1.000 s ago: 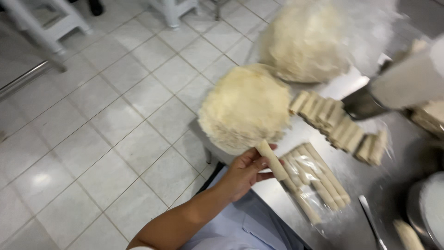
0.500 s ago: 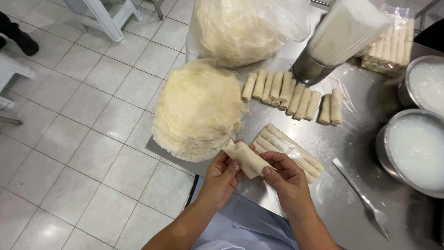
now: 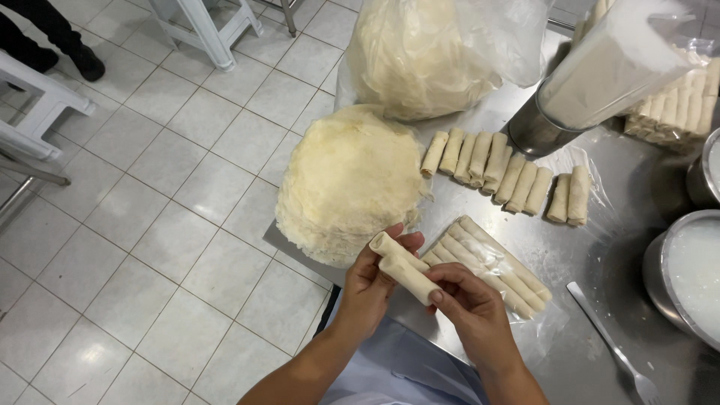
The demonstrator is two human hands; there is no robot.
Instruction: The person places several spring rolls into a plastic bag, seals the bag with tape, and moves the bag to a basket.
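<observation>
Both hands (image 3: 420, 289) around roll (image 3: 405, 268).

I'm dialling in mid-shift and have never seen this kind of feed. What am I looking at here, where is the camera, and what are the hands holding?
There is no machine: the single view comes from a camera worn on a person's head, looking down at their own two bare hands over a steel worktable beside a white tiled floor. The left hand and right hand together hold one pale rolled pastry stick, one hand at each end. Beside them lies a round stack of thin pale wrappers, with a bagged pile of more wrappers behind it. A row of short finished rolls lies on the table, and long thin rolls on clear plastic sit by the right hand. To the right are a metal bowl of white liquid and a metal fork.
</observation>
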